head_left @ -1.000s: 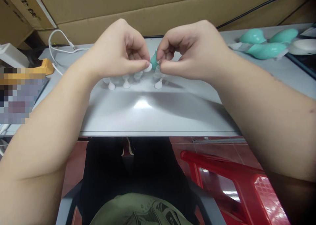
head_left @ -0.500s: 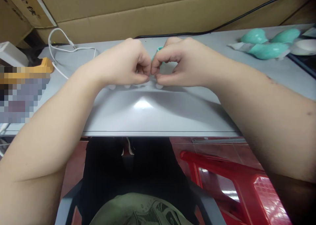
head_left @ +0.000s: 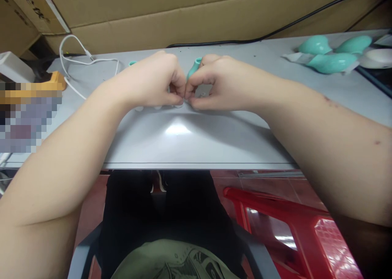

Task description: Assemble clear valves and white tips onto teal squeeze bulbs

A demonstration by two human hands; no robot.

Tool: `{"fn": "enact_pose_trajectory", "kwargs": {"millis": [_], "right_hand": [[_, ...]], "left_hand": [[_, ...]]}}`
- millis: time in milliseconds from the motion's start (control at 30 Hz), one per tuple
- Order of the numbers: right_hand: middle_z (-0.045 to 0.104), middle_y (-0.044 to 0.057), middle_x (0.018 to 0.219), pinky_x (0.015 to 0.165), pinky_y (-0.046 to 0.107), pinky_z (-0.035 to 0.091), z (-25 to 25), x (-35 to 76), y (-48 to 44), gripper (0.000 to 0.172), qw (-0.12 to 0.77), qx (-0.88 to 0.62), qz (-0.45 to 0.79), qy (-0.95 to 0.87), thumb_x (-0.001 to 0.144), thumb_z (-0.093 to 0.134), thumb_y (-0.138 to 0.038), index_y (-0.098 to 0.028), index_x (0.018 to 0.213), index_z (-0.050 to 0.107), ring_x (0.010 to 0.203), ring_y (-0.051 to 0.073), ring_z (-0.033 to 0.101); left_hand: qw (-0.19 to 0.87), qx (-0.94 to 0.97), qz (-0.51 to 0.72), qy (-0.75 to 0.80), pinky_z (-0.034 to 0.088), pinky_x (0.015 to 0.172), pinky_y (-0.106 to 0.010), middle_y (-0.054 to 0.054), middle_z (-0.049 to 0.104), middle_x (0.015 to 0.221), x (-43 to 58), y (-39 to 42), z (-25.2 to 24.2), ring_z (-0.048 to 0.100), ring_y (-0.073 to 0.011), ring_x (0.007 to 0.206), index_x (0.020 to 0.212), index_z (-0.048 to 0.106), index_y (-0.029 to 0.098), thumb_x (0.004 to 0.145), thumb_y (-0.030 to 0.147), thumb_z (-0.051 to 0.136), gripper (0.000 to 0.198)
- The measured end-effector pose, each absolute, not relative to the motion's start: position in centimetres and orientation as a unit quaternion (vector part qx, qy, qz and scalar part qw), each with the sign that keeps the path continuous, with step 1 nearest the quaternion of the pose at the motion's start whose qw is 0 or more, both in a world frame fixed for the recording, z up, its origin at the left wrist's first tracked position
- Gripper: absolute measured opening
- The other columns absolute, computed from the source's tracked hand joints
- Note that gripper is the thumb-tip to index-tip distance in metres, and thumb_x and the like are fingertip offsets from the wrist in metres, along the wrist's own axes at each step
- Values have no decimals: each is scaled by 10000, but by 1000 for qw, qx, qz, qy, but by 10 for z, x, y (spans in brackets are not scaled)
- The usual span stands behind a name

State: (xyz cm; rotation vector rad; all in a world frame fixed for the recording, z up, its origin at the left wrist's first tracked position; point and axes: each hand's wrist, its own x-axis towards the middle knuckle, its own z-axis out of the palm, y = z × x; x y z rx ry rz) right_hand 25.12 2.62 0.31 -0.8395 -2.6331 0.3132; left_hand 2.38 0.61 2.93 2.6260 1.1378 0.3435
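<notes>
L hand (head_left: 153,83) & R hand (head_left: 217,83) met knuckle to knuckle low over the table (head_left: 190,144), fingers curled tight. R hand pinched a teal bulb (head_left: 194,68) near its neck; only the top showed above the knuckles. L fingertips closed on sth small & white, too hidden to tell what. Bulb looked light, soft, squeezable, prob rubbery, so best gripped at the stiffer neck, not the belly. Long axis stood roughly upright, tilted a bit right, open rim up & away. White caps (head_left: 139,108) peeked below L hand; more bulbs (head_left: 329,62) lay far right
</notes>
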Motion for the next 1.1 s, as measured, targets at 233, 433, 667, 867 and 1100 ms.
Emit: {"fn": "enact_pose_trajectory", "kwargs": {"millis": [233, 433, 667, 867, 1100], "right_hand": [[661, 38, 719, 739, 398, 409, -4, 253, 33, 148, 182, -280, 113, -936, 760, 721, -132, -268, 813, 745, 896, 270, 561], [597, 42, 724, 727, 381, 415, -10, 254, 35, 108, 190, -284, 111, -933, 794, 730, -183, -277, 840, 757, 904, 264, 574], [547, 37, 713, 698, 343, 405, -13, 252, 36, 91, 202, -278, 107, -933, 791, 715, -200, -256, 835, 773, 860, 239, 569], [576, 31, 717, 705, 334, 407, -14, 253, 39, 83, 200, -277, 106, -934, 794, 725, -223, -266, 842, 776, 885, 246, 581], [676, 21, 744, 745, 354, 414, -13, 252, 38, 113, 208, -258, 118, -936, 798, 688, -187, -259, 844, 762, 892, 242, 582]], "left_hand": [[139, 907, 146, 370, 389, 558, -349, 7, 731, 687, 23, 6, 26, 592, -198, 604, 783, 810, 311, 805, 342, 699, 117], [139, 905, 135, 378, 393, 550, -353, 4, 758, 716, 23, 6, 28, 607, -211, 624, 797, 820, 316, 789, 342, 704, 119], [153, 902, 132, 382, 363, 547, -342, 0, 742, 716, 23, 6, 29, 590, -206, 637, 793, 808, 316, 773, 350, 709, 107], [142, 905, 142, 375, 387, 563, -358, -6, 720, 690, 22, 5, 31, 571, -208, 616, 757, 785, 310, 793, 351, 692, 108], [118, 906, 156, 374, 427, 629, -365, -2, 692, 662, 22, 2, 36, 585, -203, 617, 735, 782, 277, 830, 344, 651, 175]]}}
